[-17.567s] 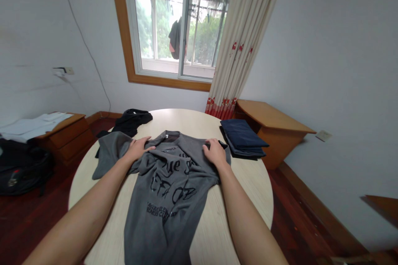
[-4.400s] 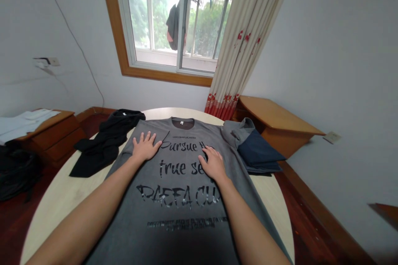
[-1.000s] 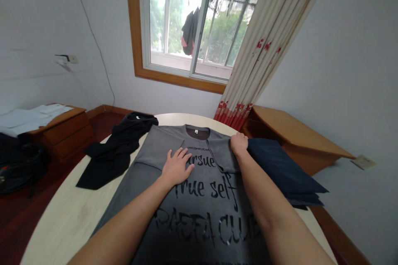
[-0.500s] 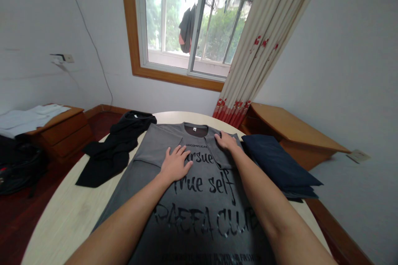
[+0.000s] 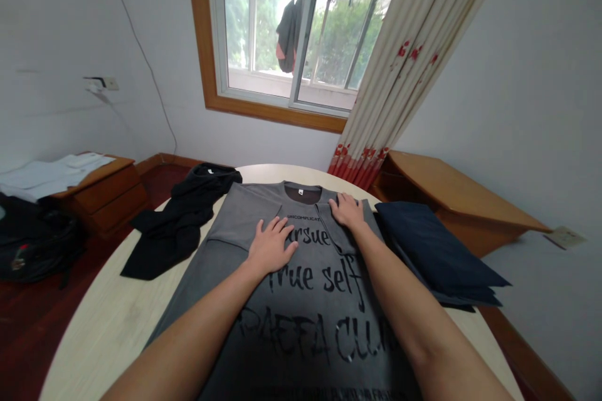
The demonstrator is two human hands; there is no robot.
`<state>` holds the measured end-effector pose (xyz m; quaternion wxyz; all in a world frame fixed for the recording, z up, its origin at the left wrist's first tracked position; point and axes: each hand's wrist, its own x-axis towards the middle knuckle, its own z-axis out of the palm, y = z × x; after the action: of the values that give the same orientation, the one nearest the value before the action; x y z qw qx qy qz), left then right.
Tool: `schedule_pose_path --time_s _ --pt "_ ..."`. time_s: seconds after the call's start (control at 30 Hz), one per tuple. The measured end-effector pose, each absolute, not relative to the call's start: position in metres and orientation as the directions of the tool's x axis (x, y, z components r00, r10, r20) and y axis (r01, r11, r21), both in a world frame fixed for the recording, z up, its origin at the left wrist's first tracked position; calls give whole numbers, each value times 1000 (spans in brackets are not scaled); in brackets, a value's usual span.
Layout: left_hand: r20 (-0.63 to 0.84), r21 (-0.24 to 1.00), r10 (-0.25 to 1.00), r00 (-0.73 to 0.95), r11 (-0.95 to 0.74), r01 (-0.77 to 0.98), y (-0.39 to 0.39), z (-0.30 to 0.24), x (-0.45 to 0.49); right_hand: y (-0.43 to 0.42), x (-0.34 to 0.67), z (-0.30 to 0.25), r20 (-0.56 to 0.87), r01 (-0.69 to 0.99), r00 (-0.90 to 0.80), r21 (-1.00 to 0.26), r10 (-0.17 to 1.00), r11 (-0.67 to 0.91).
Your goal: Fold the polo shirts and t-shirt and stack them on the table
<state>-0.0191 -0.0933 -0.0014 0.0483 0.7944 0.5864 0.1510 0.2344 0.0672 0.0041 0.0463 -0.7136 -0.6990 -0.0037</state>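
A grey T-shirt [image 5: 308, 297] with black lettering lies spread face up, its collar at the far side and both sleeves folded inward over the chest. Flat on the folded left sleeve and the print beside it rests my left hand [image 5: 271, 244], fingers spread. My right hand [image 5: 347, 209] presses on the folded right sleeve near the shoulder, its fingers apart and gripping nothing. My forearms cover parts of the shirt's sides and lettering.
The shirt lies on a pale round table [image 5: 101, 313]. A crumpled black garment [image 5: 188, 210] is to the left, and a stack of folded dark clothes [image 5: 435, 247] to the right. Beyond stand a wooden desk [image 5: 465, 191], a curtain [image 5: 418, 56] and a window.
The fingers of my right hand have spread and flattened on the sleeve. My left hand stays in place on the shirt. The whole view has shifted slightly, moving things rightward.
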Motion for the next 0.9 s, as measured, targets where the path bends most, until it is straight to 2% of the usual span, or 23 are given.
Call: schedule_pose_path --time_s 0.07,0.2,0.37,0.63,0.73,0.83,0.9 --pt "179 250 947 266 -306 919 -93 -1 -19 59 235 4 46 994 51 -100 998 -46" --pt "173 252 948 266 -304 919 -93 -1 -19 38 234 4 160 984 122 -147 980 -99" --pt "172 261 947 270 -308 915 -91 -3 -20 5 228 0 68 990 30 -141 997 -20" --pt "189 250 943 274 -316 915 -90 -4 -21 -32 247 3 72 993 77 -100 994 -70" --pt "189 246 941 282 -323 914 -90 -4 -21 -47 253 1 117 995 51 -85 992 -41" --pt "182 245 941 285 -324 914 -91 -3 -21 -61 255 -3 76 996 32 -86 997 -25" --pt "177 244 943 283 -321 915 -91 -2 -20 -67 256 -6 103 997 17 -81 995 -9"
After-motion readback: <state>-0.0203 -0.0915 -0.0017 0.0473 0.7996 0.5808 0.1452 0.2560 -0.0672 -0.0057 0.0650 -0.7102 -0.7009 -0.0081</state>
